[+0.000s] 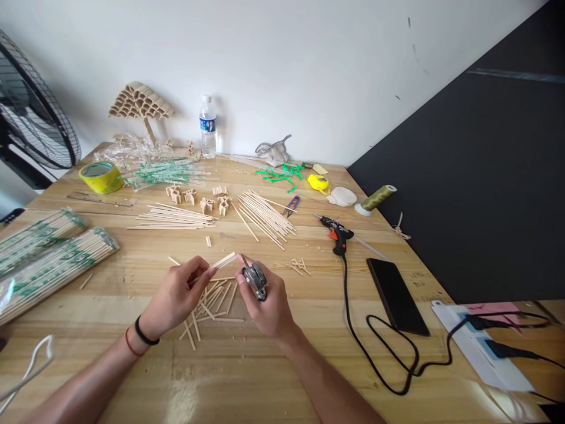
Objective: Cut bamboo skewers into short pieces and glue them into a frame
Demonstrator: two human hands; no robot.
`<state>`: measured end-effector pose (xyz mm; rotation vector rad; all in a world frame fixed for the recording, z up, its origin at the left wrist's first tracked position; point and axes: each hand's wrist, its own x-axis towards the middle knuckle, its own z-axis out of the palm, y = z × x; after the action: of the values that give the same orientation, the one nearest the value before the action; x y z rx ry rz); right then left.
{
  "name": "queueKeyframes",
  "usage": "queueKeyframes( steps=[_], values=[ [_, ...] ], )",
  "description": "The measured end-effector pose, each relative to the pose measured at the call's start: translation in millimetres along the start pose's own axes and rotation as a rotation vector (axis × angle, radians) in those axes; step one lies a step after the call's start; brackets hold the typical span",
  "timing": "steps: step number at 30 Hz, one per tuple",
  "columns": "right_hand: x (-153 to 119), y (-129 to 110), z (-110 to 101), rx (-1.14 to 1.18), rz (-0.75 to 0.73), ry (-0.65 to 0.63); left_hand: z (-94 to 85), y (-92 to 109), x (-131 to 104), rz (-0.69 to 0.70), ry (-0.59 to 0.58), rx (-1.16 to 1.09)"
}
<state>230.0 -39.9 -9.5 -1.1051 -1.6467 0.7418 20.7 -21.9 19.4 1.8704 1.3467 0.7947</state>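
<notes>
My left hand (182, 290) pinches a few short wooden sticks (225, 260) between thumb and fingers, their ends pointing right. In my right hand (268, 303) is a grey metal multi-tool (255, 280), gripped with its narrow tip close to the far ends of those sticks. Whether the tip touches them I cannot tell. Below both hands lies a loose pile of cut stick pieces (216, 300), partly hidden by my left hand. A few more short pieces (301, 267) rest to the right, and a small pair (209, 241) lies beyond my left hand.
Long sticks (265, 217) and small stick assemblies (207, 205) lie further back. At right are a glue gun (336, 232), its cord, a phone (397, 296) and a power strip (481, 347). Bagged sticks (66, 268), yellow tape (101, 178) and a fan (33, 106) are left; a bottle (208, 128) stands behind.
</notes>
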Motion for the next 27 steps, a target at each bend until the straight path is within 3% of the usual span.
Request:
queueKeyframes(
  steps=[27],
  values=[
    [1.6, -2.4, -1.2, -0.003, -0.008, -0.019, 1.2, -3.3, 0.4, 0.0, 0.007, 0.015]
  ],
)
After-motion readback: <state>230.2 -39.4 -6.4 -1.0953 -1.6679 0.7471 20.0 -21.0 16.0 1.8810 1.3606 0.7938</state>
